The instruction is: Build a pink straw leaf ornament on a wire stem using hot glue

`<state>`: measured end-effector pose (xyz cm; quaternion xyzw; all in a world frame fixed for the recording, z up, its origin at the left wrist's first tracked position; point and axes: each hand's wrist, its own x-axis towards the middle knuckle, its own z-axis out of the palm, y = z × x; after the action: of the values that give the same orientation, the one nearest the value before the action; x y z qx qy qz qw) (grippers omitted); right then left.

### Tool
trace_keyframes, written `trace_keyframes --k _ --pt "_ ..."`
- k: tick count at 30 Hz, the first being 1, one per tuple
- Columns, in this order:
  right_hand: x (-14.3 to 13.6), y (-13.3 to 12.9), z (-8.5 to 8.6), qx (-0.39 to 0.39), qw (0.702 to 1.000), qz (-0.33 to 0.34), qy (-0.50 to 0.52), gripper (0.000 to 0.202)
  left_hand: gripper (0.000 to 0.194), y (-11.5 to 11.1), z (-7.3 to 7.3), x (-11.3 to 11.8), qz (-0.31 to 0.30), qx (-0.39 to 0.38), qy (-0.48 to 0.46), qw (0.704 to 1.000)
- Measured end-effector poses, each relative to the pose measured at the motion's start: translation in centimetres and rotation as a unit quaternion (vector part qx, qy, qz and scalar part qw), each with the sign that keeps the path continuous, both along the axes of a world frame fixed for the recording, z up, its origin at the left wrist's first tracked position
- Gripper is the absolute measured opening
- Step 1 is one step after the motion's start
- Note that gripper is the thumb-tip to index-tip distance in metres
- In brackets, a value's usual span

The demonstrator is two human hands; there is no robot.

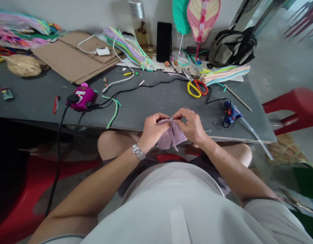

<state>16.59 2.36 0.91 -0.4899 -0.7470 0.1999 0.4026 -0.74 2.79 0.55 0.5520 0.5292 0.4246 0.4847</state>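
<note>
Between both hands, at the table's front edge, is a fan-shaped lilac piece (166, 140) made of fuzzy strips that look like pipe cleaners. My left hand (155, 130), with a metal watch at its wrist, pinches the piece's upper left rim. At the upper right rim, my right hand (189, 123) has thumb and forefinger closed on the same piece. One lilac strip hangs loose down its middle. The fingertips partly hide the top of the piece.
Scissors (194, 88) and a blue glue gun (231, 113) lie to the right. At left sits a magenta power block (82, 96) with black cords. Pipe-cleaner bundles (131, 49), cardboard (80, 56), a phone (164, 42) and a bag (231, 47) line the back. A red stool (298, 105) stands right.
</note>
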Motion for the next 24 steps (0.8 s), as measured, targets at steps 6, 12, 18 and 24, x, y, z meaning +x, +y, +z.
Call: trace_keyframes --k 6,12,18,24 --pt "0.1 -0.2 0.0 -0.013 1.000 -0.006 0.002 0.013 0.012 0.0 -0.1 -0.1 -0.036 0.009 0.045 0.998" --pt "0.0 -0.6 -0.6 0.015 1.000 -0.005 -0.006 0.015 0.014 0.0 -0.3 -0.2 -0.033 0.000 0.041 0.999" --pt "-0.1 -1.0 -1.5 0.123 0.988 -0.006 -0.093 0.020 0.014 0.1 -0.4 -0.2 -0.027 -0.007 0.030 0.999" --pt "0.1 -1.1 -1.9 0.194 0.969 -0.009 -0.155 0.022 0.014 0.2 -0.5 -0.2 -0.033 0.002 0.037 0.999"
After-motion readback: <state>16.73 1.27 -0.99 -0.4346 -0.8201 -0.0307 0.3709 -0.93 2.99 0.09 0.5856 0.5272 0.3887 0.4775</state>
